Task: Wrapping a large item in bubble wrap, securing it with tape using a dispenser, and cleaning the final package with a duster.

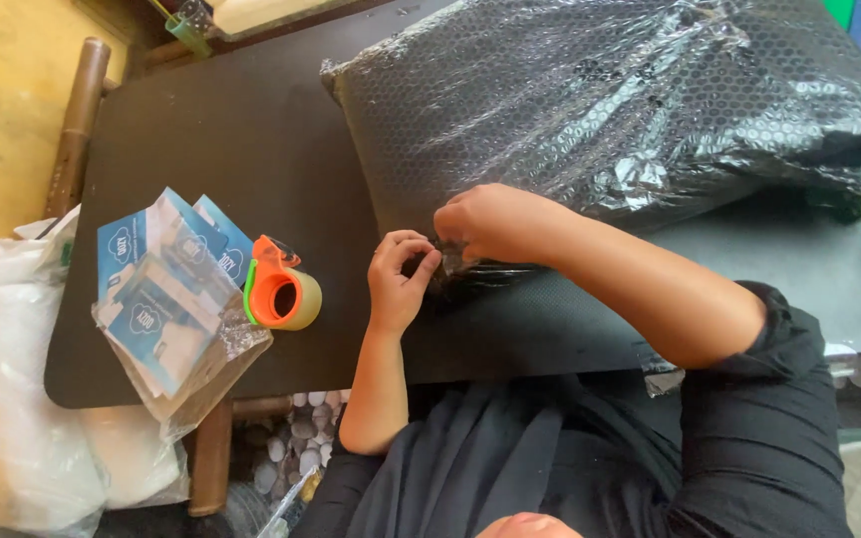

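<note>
The left hand [399, 279] has its fingers curled in tight, thumb and forefinger pinched close at the near edge of the bubble-wrapped parcel [610, 110], right where the wrap folds under; what sits between the fingertips is too small to make out. The right hand [490, 221] lies just above it, knuckles up, fingers bent and pressing on the same edge of the wrap, so the two hands almost touch. The parcel is one large, dark, cushion-like bundle covered in clear bubble wrap that shines in wrinkles; it lies on the black table [251, 139] and fills the far right part of it. To the left of the hands, near but apart, stands one roll of tape in an orange dispenser [281, 289], on its side with the hole facing up. Left of that lies a small stack of blue and white leaflets in clear plastic sleeves [166, 299], at least three showing, partly hanging over the table's near edge. Beyond the table's left end sits one white plastic bag [12, 399].
</note>
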